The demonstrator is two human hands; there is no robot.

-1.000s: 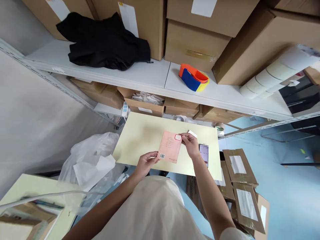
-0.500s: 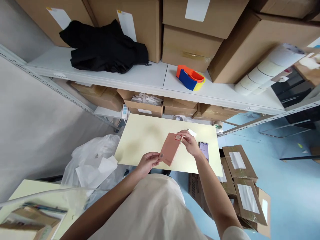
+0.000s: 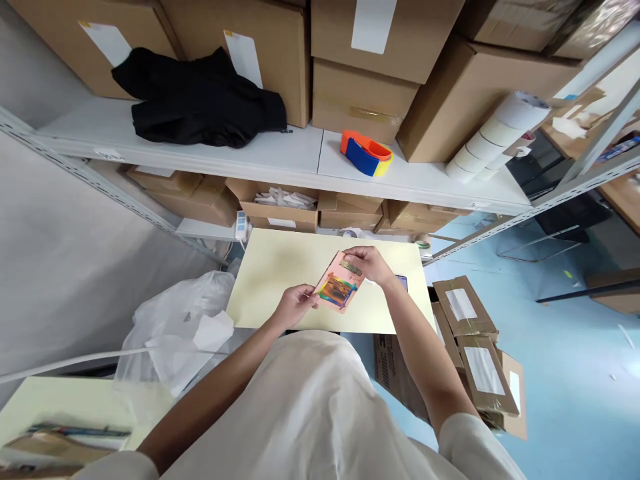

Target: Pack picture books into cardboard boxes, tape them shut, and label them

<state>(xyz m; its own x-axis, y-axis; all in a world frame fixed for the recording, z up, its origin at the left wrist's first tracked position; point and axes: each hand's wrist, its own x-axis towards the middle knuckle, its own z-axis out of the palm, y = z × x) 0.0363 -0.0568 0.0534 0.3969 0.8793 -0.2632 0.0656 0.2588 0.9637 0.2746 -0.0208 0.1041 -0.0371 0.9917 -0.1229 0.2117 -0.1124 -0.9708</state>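
Note:
Both my hands hold a thin pink printed package (image 3: pixel 340 287) above the pale yellow table (image 3: pixel 265 267). Its visible face carries dark lettering at the upper end and a colourful picture below. My left hand (image 3: pixel 296 305) pinches the lower left edge between thumb and fingers. At the upper right end, my right hand (image 3: pixel 370 263) grips the package, with its fingers over the top edge. A phone (image 3: pixel 403 283) lies on the table beyond my right wrist, partly covered by the forearm.
A shelf (image 3: pixel 225 160) behind the table bears cardboard boxes (image 3: pixel 360 97), black clothing (image 3: pixel 200 100), coloured bands (image 3: pixel 367 155) and white rolls (image 3: pixel 495 137). Plastic bags (image 3: pixel 175 327) bulge at the table's left. Flattened cartons (image 3: pixel 480 360) are piled on the floor to the right.
The pink package has been turned over, from a plain face with a camera-like print to the face with lettering and picture. My right hand now covers more of its upper end.

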